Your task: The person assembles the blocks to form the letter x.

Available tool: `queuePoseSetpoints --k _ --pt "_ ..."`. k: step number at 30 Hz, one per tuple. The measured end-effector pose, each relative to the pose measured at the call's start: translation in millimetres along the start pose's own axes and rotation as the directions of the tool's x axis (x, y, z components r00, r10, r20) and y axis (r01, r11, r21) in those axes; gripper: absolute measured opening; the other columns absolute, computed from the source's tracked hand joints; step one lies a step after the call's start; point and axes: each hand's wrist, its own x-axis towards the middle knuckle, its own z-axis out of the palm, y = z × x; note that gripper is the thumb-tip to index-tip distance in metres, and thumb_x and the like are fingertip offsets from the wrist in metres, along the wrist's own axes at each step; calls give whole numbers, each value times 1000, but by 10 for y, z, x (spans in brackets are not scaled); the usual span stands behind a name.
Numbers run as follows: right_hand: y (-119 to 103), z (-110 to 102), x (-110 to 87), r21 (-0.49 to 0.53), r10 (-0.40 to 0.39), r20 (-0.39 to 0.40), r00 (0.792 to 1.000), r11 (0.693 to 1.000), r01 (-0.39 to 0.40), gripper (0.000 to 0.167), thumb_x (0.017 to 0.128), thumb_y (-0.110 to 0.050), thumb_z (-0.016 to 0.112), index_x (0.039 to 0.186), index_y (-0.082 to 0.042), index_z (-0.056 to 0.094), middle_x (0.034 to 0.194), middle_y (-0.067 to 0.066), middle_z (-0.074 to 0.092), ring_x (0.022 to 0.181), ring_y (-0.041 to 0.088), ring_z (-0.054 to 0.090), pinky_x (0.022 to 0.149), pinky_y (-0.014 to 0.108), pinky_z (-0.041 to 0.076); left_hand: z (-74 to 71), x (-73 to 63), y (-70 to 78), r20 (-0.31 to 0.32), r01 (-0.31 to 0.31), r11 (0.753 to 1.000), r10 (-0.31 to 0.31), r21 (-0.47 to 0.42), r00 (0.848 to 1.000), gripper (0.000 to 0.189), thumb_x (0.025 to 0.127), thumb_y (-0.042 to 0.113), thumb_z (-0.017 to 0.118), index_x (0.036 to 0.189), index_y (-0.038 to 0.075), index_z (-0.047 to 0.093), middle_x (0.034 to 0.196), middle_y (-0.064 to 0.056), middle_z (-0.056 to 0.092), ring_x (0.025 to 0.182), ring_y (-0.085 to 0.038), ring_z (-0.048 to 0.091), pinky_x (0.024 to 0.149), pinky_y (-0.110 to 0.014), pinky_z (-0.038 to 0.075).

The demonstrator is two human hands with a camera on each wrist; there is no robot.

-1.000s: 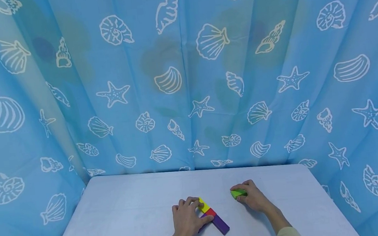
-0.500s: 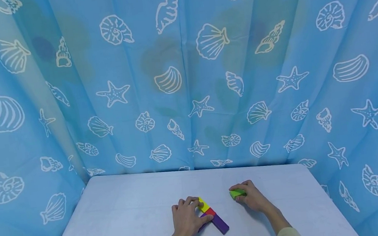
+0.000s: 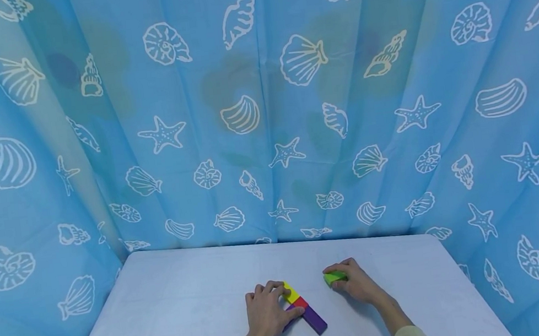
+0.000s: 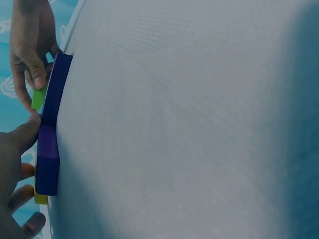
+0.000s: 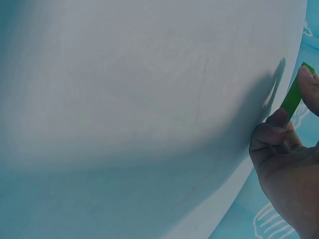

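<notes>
In the head view, my left hand (image 3: 266, 313) holds a group of coloured blocks on the white table. Its fingers curl at the yellow block (image 3: 291, 292) and its thumb lies by the red block (image 3: 300, 303). A long purple block (image 3: 315, 320) extends toward the front right. Another purple block (image 3: 289, 324) is partly hidden under the hand; the left wrist view shows its purple side (image 4: 48, 167) meeting the long one at an angle. To the right, my right hand (image 3: 360, 284) pinches a green block (image 3: 333, 277) between thumb and fingers, apart from the group.
A white-covered table (image 3: 176, 311) spreads around both hands. Behind it and at both sides hangs a blue curtain (image 3: 271, 179) printed with white shells and starfish. The table's far edge lies a little beyond the hands.
My right hand has moved slightly left with the green block, closer to the other blocks. The left hand and its blocks have stayed in place.
</notes>
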Motion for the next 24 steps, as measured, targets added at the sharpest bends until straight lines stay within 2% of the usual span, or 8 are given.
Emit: queuePoseSetpoints --k 18,24 --pt "-112 3 12 3 -8 27 1000 1000 8 34 91 -14 72 119 -34 71 114 4 52 110 25 53 102 57 42 -26 -6 16 15 17 1000 -17 -1 1000 58 67 73 78 104 30 76 119 6 68 103 -22 56 81 -43 39" --pt "-181 23 13 2 -49 50 998 999 49 35 90 -14 73 120 -32 71 113 2 54 109 23 54 102 58 43 -29 -18 13 1 6 1000 -6 4 1000 57 67 72 79 104 29 76 119 7 68 102 -21 56 80 -42 38"
